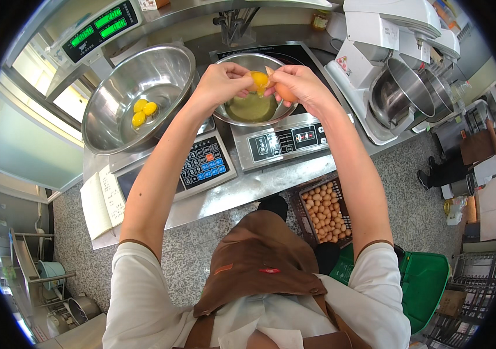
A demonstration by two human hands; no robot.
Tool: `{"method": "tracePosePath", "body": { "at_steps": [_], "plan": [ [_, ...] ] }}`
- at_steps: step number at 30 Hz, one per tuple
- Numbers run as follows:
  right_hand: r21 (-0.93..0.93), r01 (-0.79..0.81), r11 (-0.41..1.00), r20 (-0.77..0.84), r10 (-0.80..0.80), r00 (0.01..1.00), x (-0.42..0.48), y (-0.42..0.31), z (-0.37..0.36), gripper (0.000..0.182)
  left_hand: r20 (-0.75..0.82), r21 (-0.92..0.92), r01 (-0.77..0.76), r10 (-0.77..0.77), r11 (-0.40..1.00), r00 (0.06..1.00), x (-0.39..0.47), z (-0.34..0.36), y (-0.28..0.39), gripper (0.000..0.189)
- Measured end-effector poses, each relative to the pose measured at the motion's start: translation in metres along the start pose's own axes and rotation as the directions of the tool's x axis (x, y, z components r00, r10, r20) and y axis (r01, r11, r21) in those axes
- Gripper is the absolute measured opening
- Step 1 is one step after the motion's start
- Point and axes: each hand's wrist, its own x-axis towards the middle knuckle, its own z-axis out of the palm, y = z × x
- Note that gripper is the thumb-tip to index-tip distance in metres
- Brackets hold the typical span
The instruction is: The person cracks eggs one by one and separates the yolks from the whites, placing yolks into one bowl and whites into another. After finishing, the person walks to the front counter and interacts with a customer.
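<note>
Both hands are above a steel bowl (252, 121) with egg white (250, 109) in it. My left hand (226, 83) holds a piece of eggshell, mostly covered by the fingers, against an egg yolk (259, 79). My right hand (298, 85) grips a brown eggshell (285, 92), with a broken shell edge beside the yolk. Some egg white hangs below the yolk. To the left, a larger steel bowl (165, 65) leans over a digital scale (206, 165) and contains three yolks (139, 112).
The smaller bowl stands on an induction cooker (283, 146). Stand mixers (374, 43) are at the right. An open notebook (104, 203) lies at the counter's left. A crate of eggs (326, 211) and green bin (425, 283) are below. Another person (462, 152) stands far right.
</note>
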Motion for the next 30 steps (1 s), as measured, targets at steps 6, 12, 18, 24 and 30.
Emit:
{"method": "tracePosePath", "body": {
  "at_steps": [6,12,18,24,30],
  "plan": [
    [0.151,0.018,0.988,0.026,-0.022,0.999,-0.007,-0.004,-0.005,0.024,0.057,-0.364,0.111,-0.097,0.925,0.994,-0.006,0.001,-0.015,0.041],
    [0.222,0.043,0.974,0.008,-0.046,0.999,-0.014,-0.004,-0.013,0.028,0.058,-0.548,0.117,-0.102,0.828,0.993,-0.010,0.005,-0.017,0.040],
    [0.074,0.202,0.977,-0.154,-0.189,0.970,-0.020,-0.003,-0.019,0.035,0.054,-0.594,0.096,-0.079,0.799,0.995,-0.013,0.003,-0.011,0.040],
    [-0.046,0.276,0.960,-0.153,-0.280,0.948,-0.026,0.002,-0.009,0.035,0.044,-0.618,0.081,-0.068,0.782,0.997,-0.016,0.003,-0.006,0.037],
    [-0.128,0.309,0.942,-0.178,-0.328,0.928,-0.027,0.007,-0.006,0.033,0.011,-0.558,0.028,-0.027,0.829,1.000,-0.016,0.002,-0.003,0.035]
  ]
}}
